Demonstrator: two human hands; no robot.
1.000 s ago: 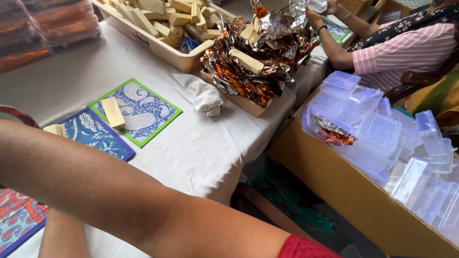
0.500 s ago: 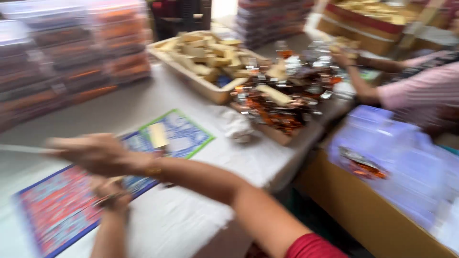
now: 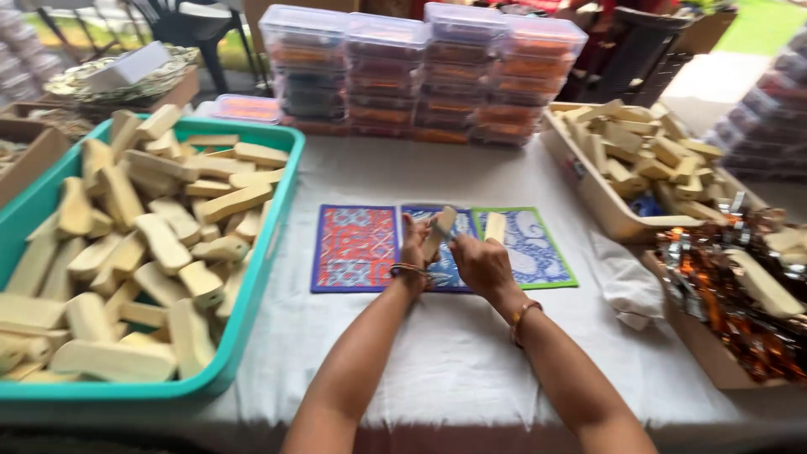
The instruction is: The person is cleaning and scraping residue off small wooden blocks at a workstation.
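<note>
Head view: the left hand (image 3: 414, 244) grips a pale wooden piece (image 3: 441, 229) upright, and the right hand (image 3: 477, 262) closes beside it, seemingly working a small tool against it (too blurred to be sure). The trimming step looks to be in hand; a steady grip matters next. Left of the hands, a teal tub (image 3: 282, 202) holds similar pieces; to the right, a beige tray (image 3: 588, 189) holds more.

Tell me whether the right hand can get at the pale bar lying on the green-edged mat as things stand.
Probably yes. The pale bar lies in the open on the green-edged mat, just beyond the right hand, with nothing between them. That hand is busy, though, working with the left hand on another bar.
</note>
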